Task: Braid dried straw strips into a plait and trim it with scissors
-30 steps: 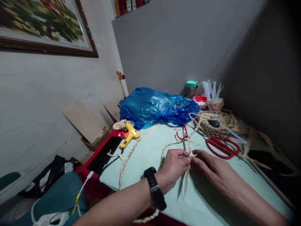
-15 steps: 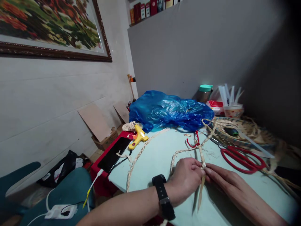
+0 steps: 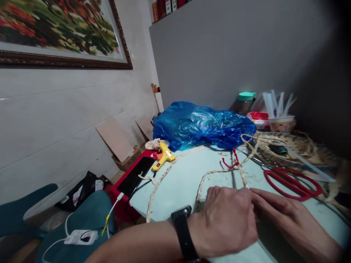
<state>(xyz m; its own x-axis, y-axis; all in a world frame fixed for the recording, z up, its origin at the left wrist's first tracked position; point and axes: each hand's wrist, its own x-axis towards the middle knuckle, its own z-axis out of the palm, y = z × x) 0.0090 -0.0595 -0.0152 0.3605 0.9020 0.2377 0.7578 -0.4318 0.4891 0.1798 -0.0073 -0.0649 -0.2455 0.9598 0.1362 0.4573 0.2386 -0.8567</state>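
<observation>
A pale braided straw cord (image 3: 242, 177) runs down the table into my two hands, a red tie (image 3: 235, 165) around its upper part. My left hand (image 3: 227, 221), wearing a black watch (image 3: 183, 230), is closed around the cord's lower end, its back turned to me and its fingers mostly hidden. Close against it, my right hand (image 3: 285, 215) pinches the same cord with fingers pressed together. The cord's end is out of sight behind the left hand. Red-handled scissors (image 3: 298, 181) lie just beyond my right hand.
A blue plastic bag (image 3: 203, 126) covers the table's back. Left are a yellow glue gun (image 3: 164, 158), a black phone-like slab (image 3: 135, 177) and another braid (image 3: 152, 193). At right sit a woven basket (image 3: 320, 168) and a cup of glue sticks (image 3: 282, 125). A teal chair (image 3: 85, 212) stands left.
My left hand has turned over and come nearer and to the right, covering the loose straw ends that showed below it. My right hand has moved slightly right. The view has shifted a little.
</observation>
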